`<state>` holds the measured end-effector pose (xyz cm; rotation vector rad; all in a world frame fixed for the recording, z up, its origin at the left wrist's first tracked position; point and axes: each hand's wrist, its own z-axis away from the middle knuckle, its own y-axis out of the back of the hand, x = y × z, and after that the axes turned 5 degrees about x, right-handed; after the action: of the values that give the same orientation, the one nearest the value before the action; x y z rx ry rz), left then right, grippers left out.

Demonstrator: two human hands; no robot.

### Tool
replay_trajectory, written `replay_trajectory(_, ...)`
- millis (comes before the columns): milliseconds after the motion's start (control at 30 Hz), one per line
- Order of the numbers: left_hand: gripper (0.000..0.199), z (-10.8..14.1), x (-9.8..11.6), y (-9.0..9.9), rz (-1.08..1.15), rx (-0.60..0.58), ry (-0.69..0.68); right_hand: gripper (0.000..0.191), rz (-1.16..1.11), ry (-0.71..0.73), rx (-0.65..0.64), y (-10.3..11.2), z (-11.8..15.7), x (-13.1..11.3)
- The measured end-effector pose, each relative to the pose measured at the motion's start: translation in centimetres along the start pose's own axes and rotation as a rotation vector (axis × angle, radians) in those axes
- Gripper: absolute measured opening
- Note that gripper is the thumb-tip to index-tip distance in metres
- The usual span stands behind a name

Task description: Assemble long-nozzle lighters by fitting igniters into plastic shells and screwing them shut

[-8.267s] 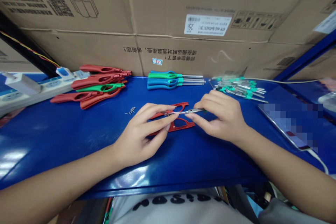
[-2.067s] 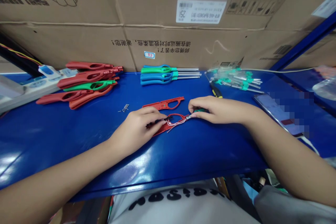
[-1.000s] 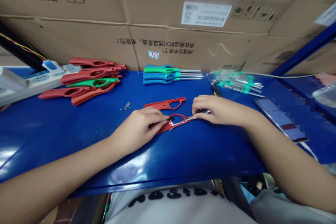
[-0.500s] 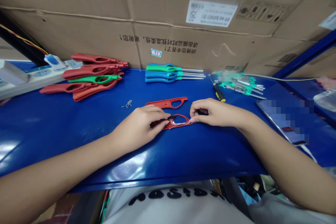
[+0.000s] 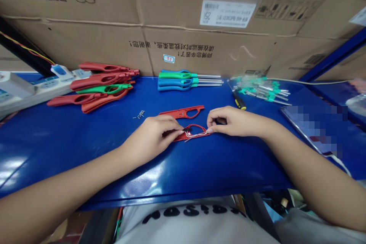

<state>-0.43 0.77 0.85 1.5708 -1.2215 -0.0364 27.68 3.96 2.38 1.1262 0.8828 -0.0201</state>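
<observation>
A red lighter shell half (image 5: 180,137) lies on the blue table between my hands, its loop-shaped opening toward the right. My left hand (image 5: 153,133) is closed at the shell's left part, thumb and fingertips pinching a small black part (image 5: 187,129). White wires (image 5: 196,135) run from there along the shell's lower edge, with one loose end sticking out below. At the right end of the shell, my right hand (image 5: 224,121) pinches the wires between thumb and forefinger. Just behind lies a second red shell half (image 5: 180,113), which neither hand touches.
Small screws (image 5: 140,114) lie left of the shells. Red and green lighter handles (image 5: 97,82) are piled beside a power strip (image 5: 42,87). Blue and green lighters (image 5: 177,80), metal tubes with green parts (image 5: 263,89), a screwdriver (image 5: 240,102) and a phone (image 5: 310,131) lie around; cardboard (image 5: 171,15) stands behind.
My left fingertips have shifted slightly left, and more of the black part and wires shows. My right hand stays at the shell's right end. The view has tilted slightly.
</observation>
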Motion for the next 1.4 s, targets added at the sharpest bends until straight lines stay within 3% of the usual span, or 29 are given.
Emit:
replay_trajectory(267,0.025,0.5,-0.3,-0.1,-0.199,-0.027,-0.145,0.030,-0.028,-0.011,-0.001,0.1,0.1,-0.5)
replay_trajectory(567,0.035,0.2,1.1,0.6,-0.450,-0.170,-0.197,0.031,0.004,0.007,0.002,0.1,0.0,-0.3)
replay_trajectory(900,0.024,0.3,0.6,0.9,-0.188,-0.201,-0.060,0.009,0.060,0.254,0.086,-0.5,0.4,-1.2)
replay_trajectory(1067,0.027,0.3,0.4,0.3,-0.132,-0.150,-0.080,0.013,0.168,0.281,0.213,-2.3,-0.3,-1.6)
replay_trajectory(1400,0.024,0.5,0.1,-0.1,-0.151,-0.165,-0.105,0.019,0.178,0.356,0.245,-3.3,-1.0,-1.6)
